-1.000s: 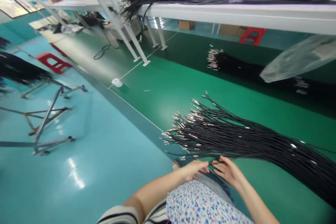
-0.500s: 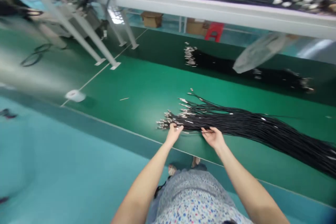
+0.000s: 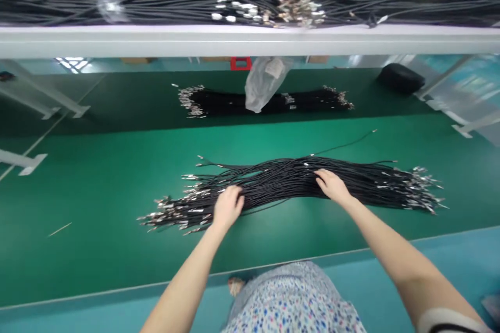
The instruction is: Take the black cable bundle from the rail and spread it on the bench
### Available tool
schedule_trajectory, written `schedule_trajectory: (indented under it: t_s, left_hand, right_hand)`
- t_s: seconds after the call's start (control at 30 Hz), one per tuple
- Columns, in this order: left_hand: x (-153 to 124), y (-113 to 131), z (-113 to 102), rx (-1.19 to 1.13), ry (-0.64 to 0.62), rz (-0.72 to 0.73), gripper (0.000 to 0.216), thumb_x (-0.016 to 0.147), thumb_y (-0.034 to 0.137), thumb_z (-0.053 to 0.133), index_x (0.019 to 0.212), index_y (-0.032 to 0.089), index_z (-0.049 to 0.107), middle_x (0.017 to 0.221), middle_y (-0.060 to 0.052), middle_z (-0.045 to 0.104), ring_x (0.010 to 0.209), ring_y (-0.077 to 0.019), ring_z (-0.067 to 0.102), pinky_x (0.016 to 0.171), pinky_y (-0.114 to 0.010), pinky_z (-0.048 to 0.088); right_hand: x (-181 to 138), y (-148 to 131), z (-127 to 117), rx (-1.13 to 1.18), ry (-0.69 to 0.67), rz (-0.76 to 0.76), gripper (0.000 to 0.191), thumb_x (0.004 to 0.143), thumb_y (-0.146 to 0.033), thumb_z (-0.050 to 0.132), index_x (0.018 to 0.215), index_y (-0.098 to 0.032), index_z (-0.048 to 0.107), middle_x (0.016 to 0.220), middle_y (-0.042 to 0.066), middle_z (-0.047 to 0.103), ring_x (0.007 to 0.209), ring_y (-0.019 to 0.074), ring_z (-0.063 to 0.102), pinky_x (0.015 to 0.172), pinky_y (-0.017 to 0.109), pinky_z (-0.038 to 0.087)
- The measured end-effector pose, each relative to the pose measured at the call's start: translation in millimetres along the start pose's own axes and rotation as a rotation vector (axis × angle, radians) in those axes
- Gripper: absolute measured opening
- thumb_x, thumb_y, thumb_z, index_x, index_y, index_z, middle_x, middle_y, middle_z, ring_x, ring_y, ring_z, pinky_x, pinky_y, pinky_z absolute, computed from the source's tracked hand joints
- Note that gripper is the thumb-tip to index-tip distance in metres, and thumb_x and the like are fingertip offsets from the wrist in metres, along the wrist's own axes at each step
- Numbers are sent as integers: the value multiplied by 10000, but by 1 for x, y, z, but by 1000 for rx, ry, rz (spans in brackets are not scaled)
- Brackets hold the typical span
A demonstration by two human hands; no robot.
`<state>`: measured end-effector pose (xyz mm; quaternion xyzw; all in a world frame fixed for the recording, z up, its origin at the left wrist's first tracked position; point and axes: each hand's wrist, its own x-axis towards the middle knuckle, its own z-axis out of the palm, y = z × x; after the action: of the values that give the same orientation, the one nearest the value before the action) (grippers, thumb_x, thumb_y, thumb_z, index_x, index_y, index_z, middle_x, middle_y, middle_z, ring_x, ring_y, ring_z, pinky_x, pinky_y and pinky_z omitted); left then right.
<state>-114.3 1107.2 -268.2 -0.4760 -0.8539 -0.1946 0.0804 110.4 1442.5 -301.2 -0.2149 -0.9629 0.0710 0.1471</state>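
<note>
A wide bundle of black cables (image 3: 281,182) with metal connectors at both ends lies across the green table. My left hand (image 3: 227,207) rests on its left part, thumb and fingers a little apart over the cables. Farther right, my right hand (image 3: 332,186) touches the near side of the bundle past its middle, fingers also apart. Neither hand visibly closes around a cable. Loose connectors (image 3: 172,210) fan out at the left end, and more connectors (image 3: 422,190) spread at the right end. One thin cable (image 3: 351,142) strays toward the back right.
A white-edged shelf (image 3: 250,41) loaded with black cables spans the table above. Beneath it lie a second cable bundle (image 3: 230,101), a hanging plastic bag (image 3: 265,83) and a black rounded object (image 3: 401,78). A thin stick (image 3: 60,229) lies at left; metal legs (image 3: 23,160) stand there too.
The view has swung right, so the bundle's right end now shows. My hands have gone from the bundle's near edge by the left connectors to on top of it, farther apart.
</note>
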Motion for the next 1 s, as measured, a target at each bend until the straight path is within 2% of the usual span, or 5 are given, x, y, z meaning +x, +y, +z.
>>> schedule_trajectory:
  t_s: [0.17, 0.4, 0.73, 0.87, 1.0]
  left_hand:
    - [55, 74, 76, 191, -353, 146, 578, 763, 619, 437, 1272, 346, 412, 1387, -45, 219, 1245, -292, 208, 953, -486, 212]
    - [-16, 84, 27, 154, -656, 445, 475, 732, 640, 460, 1192, 537, 402, 1433, -36, -29, 1301, -352, -6, 978, -543, 68]
    - [21, 61, 21, 215, -786, 485, 474, 749, 678, 396, 1209, 565, 368, 1438, 12, -3, 1314, -307, 18, 965, -535, 102]
    - [55, 93, 22, 268, -544, 557, 332, 864, 421, 366, 1110, 352, 579, 1355, 14, 299, 1294, -185, 184, 1043, -426, 125]
    - [123, 161, 82, 244, -368, 562, 628, 750, 529, 513, 1292, 217, 453, 1412, -65, 155, 1311, -219, 109, 1045, -392, 153]
  right_hand:
    - [-20, 36, 32, -163, -141, -181, 473, 878, -510, 308, 1327, -368, 347, 1430, -35, 78, 1317, 195, 96, 979, 477, 201]
    - [-106, 37, -6, 93, -427, -498, 562, 796, -649, 356, 1324, -478, 271, 1436, 49, -17, 1313, 300, 43, 974, 546, 41]
    - [-95, 35, -6, 232, -394, -389, 439, 833, -539, 401, 1253, -418, 428, 1431, -55, 48, 1321, 208, 93, 1042, 457, 53]
    - [-125, 76, -26, 287, -45, -104, 281, 845, -270, 432, 1081, -224, 576, 1198, -31, 474, 1163, 93, 361, 1013, 254, 279]
    - [-135, 165, -39, -38, 85, 219, 400, 728, -202, 479, 1097, -78, 568, 1141, 104, 470, 1066, 201, 403, 941, 339, 332]
